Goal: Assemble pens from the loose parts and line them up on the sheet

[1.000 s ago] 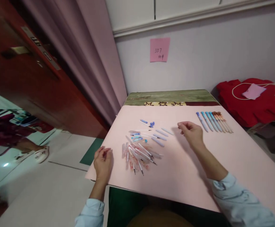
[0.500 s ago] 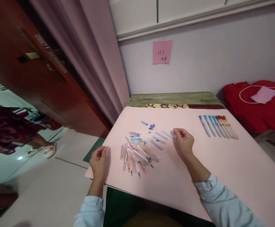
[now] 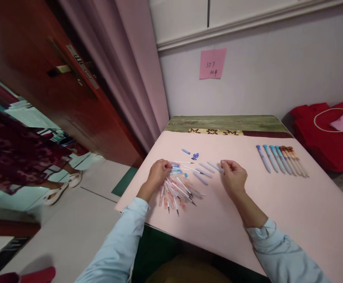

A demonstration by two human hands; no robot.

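Observation:
A heap of loose pen parts [image 3: 179,188], thin refills and clear barrels, lies on the pink sheet [image 3: 248,212]. My left hand [image 3: 158,172] rests on the heap's far left, fingers curled down onto the small blue pieces there. My right hand [image 3: 233,176] sits to the right of the heap, fingers pinched at the end of a pale blue barrel [image 3: 215,166]. Two more pale blue barrels [image 3: 203,173] lie beside it. Tiny blue caps [image 3: 195,156] sit farther back.
A row of assembled blue and brown pens [image 3: 281,159] lies at the far right of the sheet. Red cloth [image 3: 327,137] is piled to the right. A pink note [image 3: 212,63] hangs on the wall. A person in dark red [image 3: 18,153] stands by the door at left.
My left hand has moved from the sheet's near left edge up onto the heap of parts. My right hand has shifted left to the pale blue barrel. The view has panned left.

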